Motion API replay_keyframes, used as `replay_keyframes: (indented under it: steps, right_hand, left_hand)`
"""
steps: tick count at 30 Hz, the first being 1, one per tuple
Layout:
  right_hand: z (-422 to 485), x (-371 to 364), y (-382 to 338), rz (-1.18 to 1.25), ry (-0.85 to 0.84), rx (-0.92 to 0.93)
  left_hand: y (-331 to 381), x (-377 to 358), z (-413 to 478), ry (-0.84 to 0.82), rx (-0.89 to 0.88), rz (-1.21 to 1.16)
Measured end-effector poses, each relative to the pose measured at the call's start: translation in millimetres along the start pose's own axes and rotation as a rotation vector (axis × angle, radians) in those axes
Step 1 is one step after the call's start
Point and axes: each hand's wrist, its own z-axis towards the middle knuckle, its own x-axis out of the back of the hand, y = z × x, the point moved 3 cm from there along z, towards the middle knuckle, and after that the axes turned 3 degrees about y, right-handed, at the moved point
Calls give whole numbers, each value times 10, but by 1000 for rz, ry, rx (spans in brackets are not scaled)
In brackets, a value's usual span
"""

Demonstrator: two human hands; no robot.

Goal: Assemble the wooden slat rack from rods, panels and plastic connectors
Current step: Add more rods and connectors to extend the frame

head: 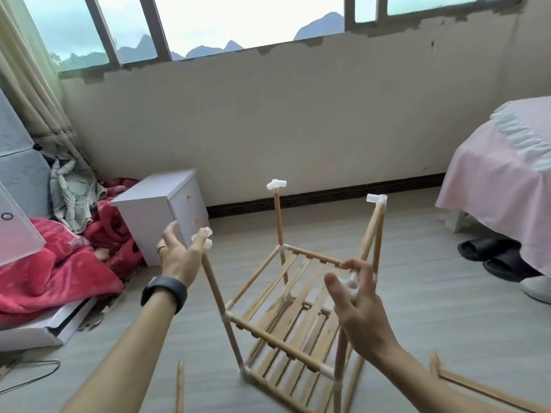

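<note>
Pale wooden slat rack [268, 335], half-built with two slatted shelves, stands on the grey plank floor [417, 293] in the middle of the view. Its base is cut off by the lower edge and its near side is motion-blurred. The right hand [362, 314] hides the top of the near right post [340, 362], fingers curved about a white plastic connector [351, 284], but blur hides whether they grip it. The left hand [179, 260] is spread, straight fingertips at the white three-way connector [203, 238] capping the near left post [214, 287].
</note>
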Motion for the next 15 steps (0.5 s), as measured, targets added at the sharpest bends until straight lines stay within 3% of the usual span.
replay_keyframes:
  steps: [3,5,11,15]
  right_hand:
    - [63,295,170,99,114,-42]
    - [156,501,248,101,131,-53]
    - [595,947,452,-163,354,-176]
    - [990,890,535,-221,391,-375]
  left_hand:
    - [-150,-121,162,-185,186,-307]
    - [-174,-235,83,-356,254,-377]
    - [-142,-349,-565,-416,93,-329]
    - [56,-459,-1057,-527,126,-420]
